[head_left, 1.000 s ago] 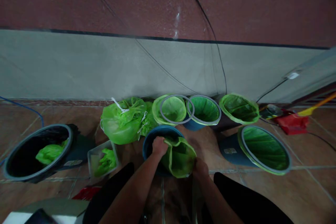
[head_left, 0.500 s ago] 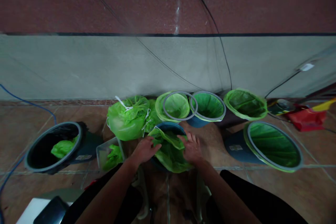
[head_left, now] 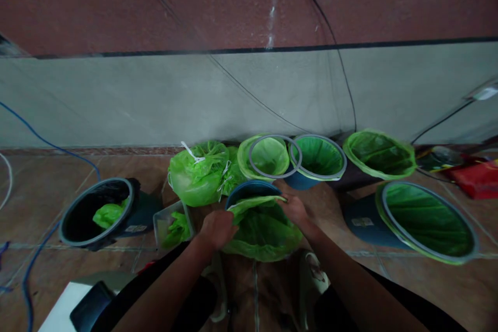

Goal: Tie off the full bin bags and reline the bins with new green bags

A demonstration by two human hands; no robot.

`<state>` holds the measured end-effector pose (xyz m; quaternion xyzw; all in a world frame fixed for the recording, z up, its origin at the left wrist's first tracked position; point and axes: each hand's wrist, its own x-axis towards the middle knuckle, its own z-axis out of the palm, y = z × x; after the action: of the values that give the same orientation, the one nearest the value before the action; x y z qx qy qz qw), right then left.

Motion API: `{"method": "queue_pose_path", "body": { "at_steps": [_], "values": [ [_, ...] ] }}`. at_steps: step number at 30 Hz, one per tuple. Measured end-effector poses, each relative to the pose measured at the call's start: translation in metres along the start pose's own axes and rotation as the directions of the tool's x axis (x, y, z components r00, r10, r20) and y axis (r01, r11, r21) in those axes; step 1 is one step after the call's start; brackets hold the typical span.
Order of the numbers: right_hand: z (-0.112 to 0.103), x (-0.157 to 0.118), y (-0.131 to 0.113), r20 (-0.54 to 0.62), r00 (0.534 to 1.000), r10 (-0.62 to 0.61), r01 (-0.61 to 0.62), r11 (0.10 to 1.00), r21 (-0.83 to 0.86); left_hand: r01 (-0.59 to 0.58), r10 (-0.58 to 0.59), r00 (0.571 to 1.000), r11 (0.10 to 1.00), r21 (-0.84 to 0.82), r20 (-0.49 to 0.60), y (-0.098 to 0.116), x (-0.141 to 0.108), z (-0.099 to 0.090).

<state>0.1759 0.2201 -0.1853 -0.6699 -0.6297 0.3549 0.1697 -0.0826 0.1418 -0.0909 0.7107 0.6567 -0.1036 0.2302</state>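
A blue bin [head_left: 243,190] stands on the floor between my legs, its back rim bare. Over its front hangs a green bag [head_left: 264,228], its mouth spread wide. My left hand [head_left: 220,228] is closed on the left edge of the bag. The right edge of the same bag is pinched in my right hand [head_left: 292,208], near the bin's right side. A loose grey ring [head_left: 254,167] lies across the tops of two lined bins behind, a light green-lined one [head_left: 272,154] and a blue one with a green liner [head_left: 317,158].
At the left are a black-lined bin [head_left: 68,215], tied green bags [head_left: 198,176] and a clear box [head_left: 163,233]. Lined bins [head_left: 379,153] [head_left: 428,220] and a red dustpan [head_left: 476,179] are at the right. A phone [head_left: 91,307] lies at lower left.
Both hands have closed on the bag's edges. The bag's back edge has been drawn forward, baring more of the bin's rim, and its mouth is wider. The view has shifted slightly.
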Motion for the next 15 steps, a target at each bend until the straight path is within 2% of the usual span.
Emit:
{"method": "queue_pose_path", "body": {
  "at_steps": [2,3,5,7,9,11,15],
  "values": [
    [0.003,0.001,-0.007,0.006,1.000,-0.025,0.025,1.000,0.010,-0.032,0.032,0.997,0.999,-0.002,-0.076,0.023,0.017,-0.009],
    [0.004,0.001,-0.011,0.011,0.999,-0.037,0.037,0.999,0.014,-0.063,0.057,0.986,0.997,-0.036,-0.154,0.034,0.027,-0.010],
    [0.006,0.002,-0.016,0.032,0.997,-0.073,0.072,0.997,0.038,-0.159,0.129,0.951,0.984,-0.084,-0.282,0.053,0.050,-0.004],
    [0.005,0.004,-0.016,0.062,0.990,-0.124,0.118,0.988,0.102,-0.204,0.152,0.935,0.970,-0.134,-0.321,0.062,0.074,0.007],
    [0.003,0.006,-0.011,0.081,0.984,-0.160,0.141,0.969,0.202,-0.216,0.155,0.945,0.957,-0.193,-0.289,0.062,0.096,0.018],
    [0.000,0.007,0.001,0.080,0.986,-0.147,0.115,0.942,0.317,-0.213,0.148,0.957,0.941,-0.261,-0.250,0.053,0.113,0.026],
    [0.000,0.006,0.027,0.072,0.997,-0.009,-0.022,0.910,0.414,-0.204,0.106,0.963,0.890,-0.407,-0.249,0.028,0.131,0.030]
  ]
}}
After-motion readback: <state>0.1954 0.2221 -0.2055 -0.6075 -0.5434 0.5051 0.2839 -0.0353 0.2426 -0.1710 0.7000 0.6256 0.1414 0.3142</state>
